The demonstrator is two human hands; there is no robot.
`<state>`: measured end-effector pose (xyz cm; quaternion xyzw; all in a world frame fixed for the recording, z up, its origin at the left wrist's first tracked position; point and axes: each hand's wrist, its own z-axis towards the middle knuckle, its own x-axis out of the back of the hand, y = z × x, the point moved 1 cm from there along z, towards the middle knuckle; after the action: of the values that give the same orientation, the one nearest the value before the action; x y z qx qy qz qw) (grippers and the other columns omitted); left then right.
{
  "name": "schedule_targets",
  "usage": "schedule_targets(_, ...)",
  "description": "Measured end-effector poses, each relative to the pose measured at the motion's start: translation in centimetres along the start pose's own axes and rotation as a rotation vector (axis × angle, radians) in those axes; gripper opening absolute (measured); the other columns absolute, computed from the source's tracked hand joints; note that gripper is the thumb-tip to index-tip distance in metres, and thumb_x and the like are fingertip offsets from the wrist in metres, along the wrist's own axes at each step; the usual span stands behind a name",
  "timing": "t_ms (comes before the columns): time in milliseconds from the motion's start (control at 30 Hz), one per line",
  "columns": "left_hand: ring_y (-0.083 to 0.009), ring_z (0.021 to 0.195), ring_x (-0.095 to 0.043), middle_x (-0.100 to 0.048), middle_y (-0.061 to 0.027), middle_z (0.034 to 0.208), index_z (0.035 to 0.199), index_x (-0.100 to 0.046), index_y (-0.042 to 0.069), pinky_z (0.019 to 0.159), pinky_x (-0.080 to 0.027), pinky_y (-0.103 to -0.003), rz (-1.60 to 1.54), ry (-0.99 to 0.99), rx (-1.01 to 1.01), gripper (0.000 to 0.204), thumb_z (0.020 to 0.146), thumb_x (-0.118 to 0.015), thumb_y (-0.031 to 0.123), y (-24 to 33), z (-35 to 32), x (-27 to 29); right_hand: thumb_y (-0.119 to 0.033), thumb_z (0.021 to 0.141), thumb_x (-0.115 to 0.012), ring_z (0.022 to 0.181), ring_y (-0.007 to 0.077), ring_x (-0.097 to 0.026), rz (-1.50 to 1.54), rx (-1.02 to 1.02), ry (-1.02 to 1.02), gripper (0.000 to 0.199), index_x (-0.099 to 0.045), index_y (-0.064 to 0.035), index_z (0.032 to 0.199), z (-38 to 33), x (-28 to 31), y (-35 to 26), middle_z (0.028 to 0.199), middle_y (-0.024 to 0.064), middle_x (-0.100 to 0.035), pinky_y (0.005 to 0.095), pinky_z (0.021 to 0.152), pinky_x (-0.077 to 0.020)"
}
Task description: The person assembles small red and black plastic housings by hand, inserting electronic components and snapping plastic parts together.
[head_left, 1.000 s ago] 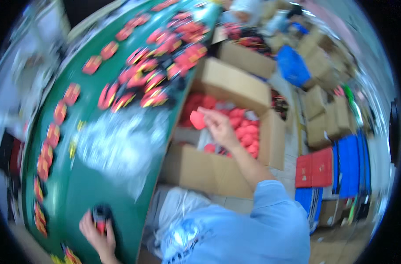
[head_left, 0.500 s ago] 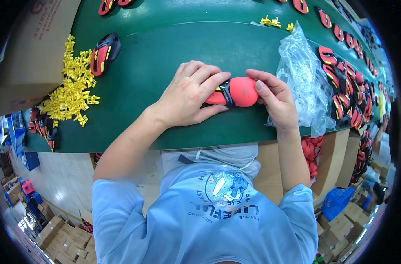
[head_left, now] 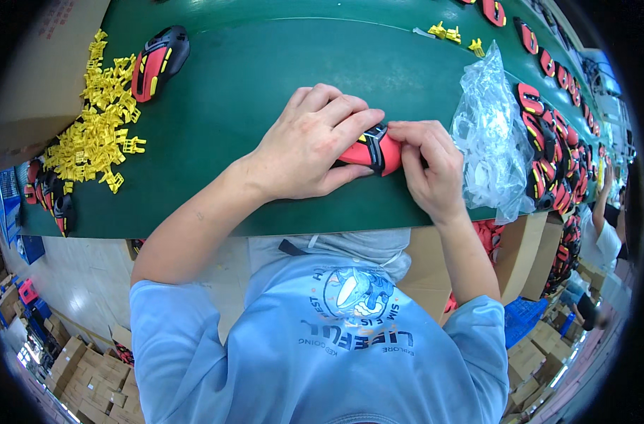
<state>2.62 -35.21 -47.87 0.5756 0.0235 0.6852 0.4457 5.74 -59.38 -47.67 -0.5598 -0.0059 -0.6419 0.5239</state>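
Observation:
My left hand (head_left: 313, 145) is closed over a red-and-black plastic shell (head_left: 370, 150), its fingers across the top and its thumb along the near side. At the shell's right end, my right hand (head_left: 435, 166) pinches the rounded red piece (head_left: 390, 155); the curled fingers and the grip's underside are partly hidden. The shell is held low over the green table (head_left: 265, 71). A similar red-and-black shell with yellow strips (head_left: 159, 63) lies further left, beside a heap of small yellow plastic clips (head_left: 99, 134).
A clear plastic bag (head_left: 495, 141) lies right of my right hand. Beyond it are piled red-and-black shells (head_left: 555, 152). A cardboard box (head_left: 32, 92) stands at the left. Below the table's front edge, an open carton (head_left: 523, 254) sits near red parts (head_left: 488, 237). Another person (head_left: 601, 233) is at the far right.
The round red piece, which faced up as a full dome, now shows only a narrow part beside the shell. My right hand has moved in and curled against it. The view has shifted slightly.

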Motion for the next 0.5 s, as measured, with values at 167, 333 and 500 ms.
schedule_targets(167,-0.0358,0.119,-0.053,-0.061,-0.0122,0.130,0.137,-0.059,0.007,0.103,-0.043,-0.049,0.002,0.007,0.024,0.070,0.077,-0.085,0.031,-0.1,-0.2,-0.2,-0.018,0.079,-0.084,0.103,0.0309,-0.066,-0.023,-0.002,-0.151,0.051,-0.069,-0.0032,0.125,0.4,1.5,-1.0,0.124,0.0126,-0.072,0.0416,0.091,-0.0547)
schedule_targets(333,-0.0363,0.120,-0.052,-0.060,-0.0128,0.131,0.139,-0.058,0.007,0.104,-0.043,-0.050,0.009,-0.003,0.012,0.071,0.078,-0.084,0.031,-0.2,-0.2,-0.3,-0.023,0.074,-0.088,0.103,0.0306,-0.064,-0.089,0.094,-0.166,0.058,-0.069,-0.0036,0.125,1.2,1.5,-0.7,0.123,0.0101,-0.072,0.0396,0.090,-0.0550)
schedule_targets(500,-0.0365,0.119,-0.052,-0.060,-0.0126,0.131,0.139,-0.058,0.007,0.104,-0.043,-0.050,0.012,0.005,0.008,0.071,0.077,-0.084,0.030,-0.3,-0.3,-0.4,-0.024,0.072,-0.089,0.098,0.0291,-0.064,0.002,0.040,-0.139,0.059,-0.069,-0.0040,0.124,1.2,1.3,-0.7,0.119,0.0086,-0.073,0.0381,0.087,-0.0547)
